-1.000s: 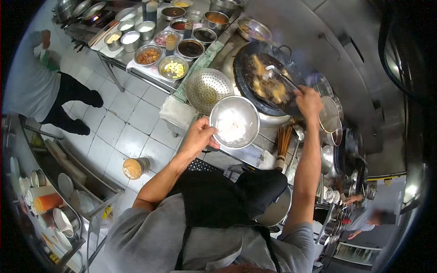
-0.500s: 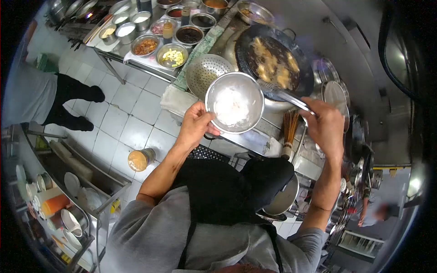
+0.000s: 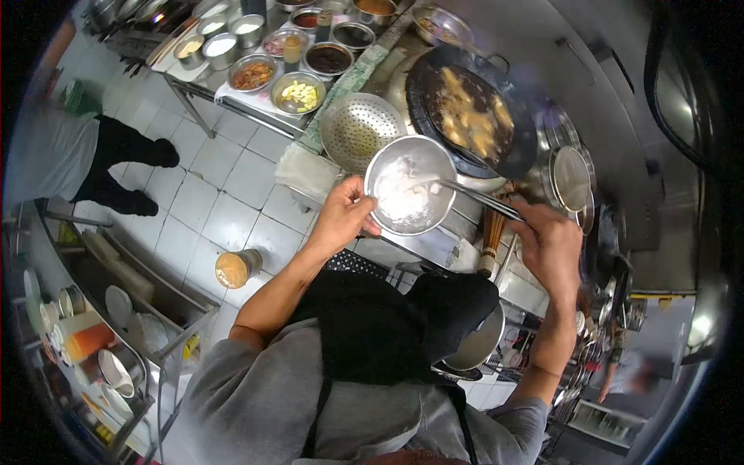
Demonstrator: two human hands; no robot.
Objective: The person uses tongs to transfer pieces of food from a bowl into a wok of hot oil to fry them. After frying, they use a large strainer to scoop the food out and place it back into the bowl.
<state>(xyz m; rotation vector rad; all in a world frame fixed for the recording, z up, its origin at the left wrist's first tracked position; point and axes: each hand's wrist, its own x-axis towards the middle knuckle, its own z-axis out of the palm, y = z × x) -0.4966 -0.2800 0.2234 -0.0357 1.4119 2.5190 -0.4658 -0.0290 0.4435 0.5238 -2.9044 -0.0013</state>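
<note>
My left hand (image 3: 347,213) grips the near-left rim of a round metal bowl (image 3: 447,160). White, flour-like stuff (image 3: 403,203) lies inside it. Closed around a long-handled metal utensil (image 3: 490,201), my right hand (image 3: 549,244) is to the right of the bowl. The utensil's far end reaches over the rim into the white stuff, where its head is mostly hidden, and I cannot tell its exact kind. Just beyond the bowl, golden-brown pieces of food (image 3: 469,116) fry in dark oil in a wok (image 3: 521,147).
A perforated metal colander (image 3: 341,128) stands behind the bowl. To the left, a table carries several bowls, including chopped pale green pieces (image 3: 301,94). A bamboo brush (image 3: 491,240) stands near my right hand. A lidded jar (image 3: 235,269) is on the floor. Another person (image 3: 116,155) stands at left.
My right hand has brought the utensil's head from the wok's near edge into the bowl. The bowl has shifted slightly right and down in view, with my left hand still on it.
</note>
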